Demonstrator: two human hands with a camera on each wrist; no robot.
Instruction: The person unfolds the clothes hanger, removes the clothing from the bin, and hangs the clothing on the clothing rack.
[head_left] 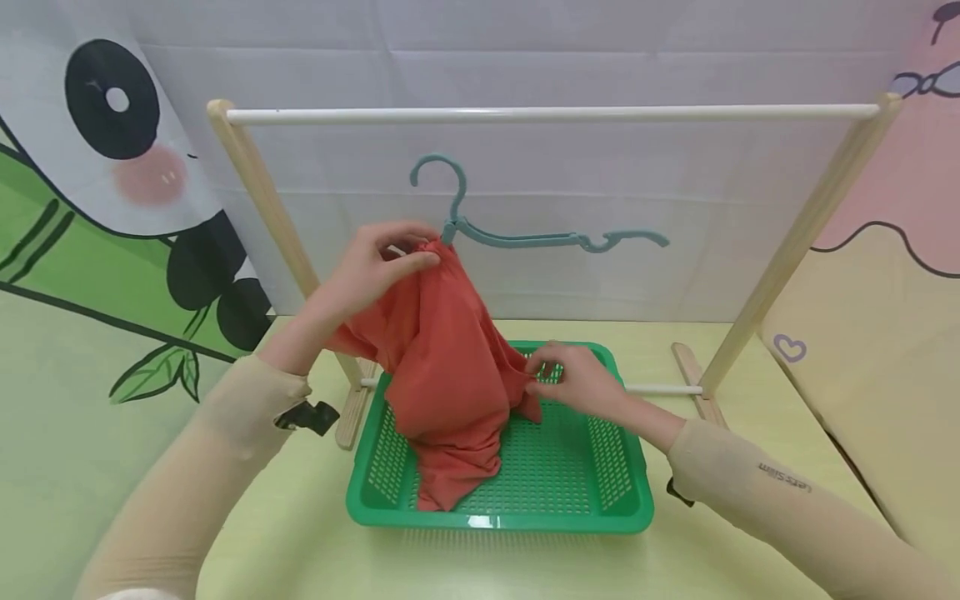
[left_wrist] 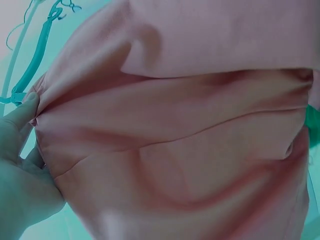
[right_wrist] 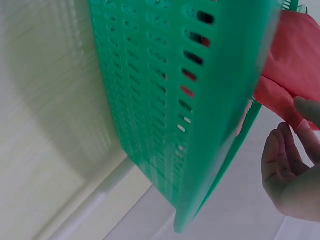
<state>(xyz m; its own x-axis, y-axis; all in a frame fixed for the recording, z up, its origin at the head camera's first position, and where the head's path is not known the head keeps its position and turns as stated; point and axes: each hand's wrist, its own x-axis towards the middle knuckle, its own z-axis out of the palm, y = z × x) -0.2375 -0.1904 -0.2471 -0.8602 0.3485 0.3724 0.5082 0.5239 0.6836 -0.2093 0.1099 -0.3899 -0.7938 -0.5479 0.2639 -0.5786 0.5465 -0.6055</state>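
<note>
Pale yellow tabletop [head_left: 300,550] bearing green perforated plastic basket [head_left: 480,522] | red cloth garment [head_left: 465,367] hanging into basket | left hand [head_left: 371,265] pinching garment's top beside teal plastic hanger [head_left: 517,242], presumably supporting it | right hand [head_left: 579,382] pinching lower edge, seemingly spreading it

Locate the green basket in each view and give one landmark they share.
Head: the green basket sits at lower centre.
Left wrist: just a green sliver of it at the right edge.
Right wrist: large, from the top edge down through the centre.
Shared landmark: the red cloth, which looks pinkish in the left wrist view.
</note>
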